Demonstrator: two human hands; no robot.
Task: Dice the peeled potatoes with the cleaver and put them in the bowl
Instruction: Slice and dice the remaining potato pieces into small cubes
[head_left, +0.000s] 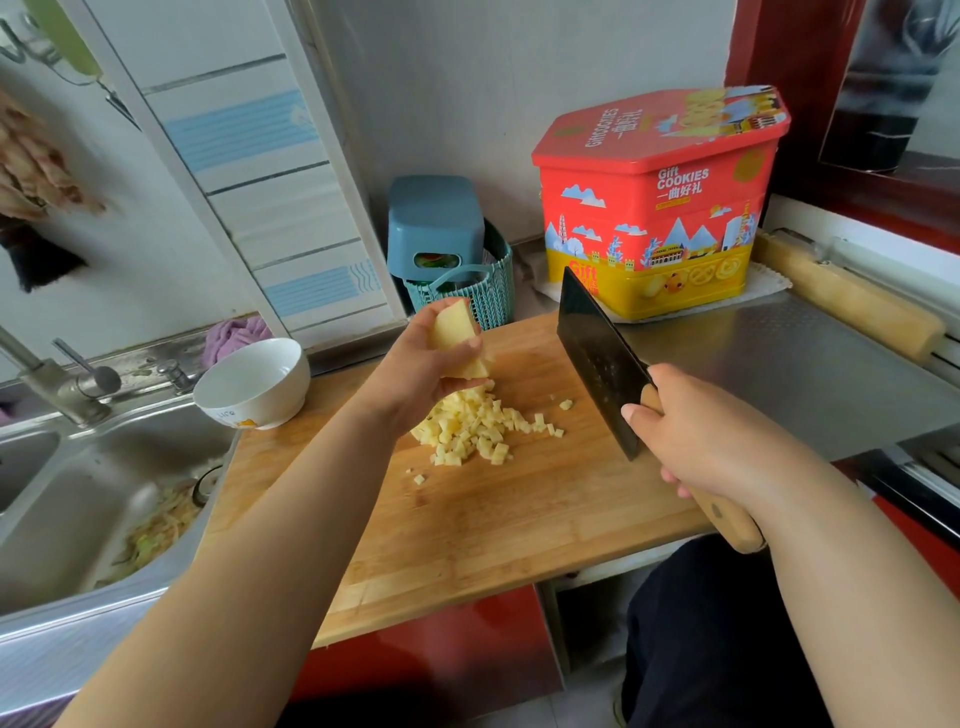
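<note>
Pale yellow potato cubes (470, 426) on a tan wooden board (467, 530), white bowl (253, 382), black cleaver (602, 358), red and yellow cookie tin (654, 208), teal woven-pattern basket (488, 291)

Wooden cutting board (467, 540) bears diced potato (475, 423); steel counter (810, 364) bears cookie tin (660, 208).

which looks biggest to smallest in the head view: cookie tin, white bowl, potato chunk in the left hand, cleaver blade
1. cookie tin
2. cleaver blade, though nearer the camera than the tin
3. white bowl
4. potato chunk, partly hidden in the left hand
</note>
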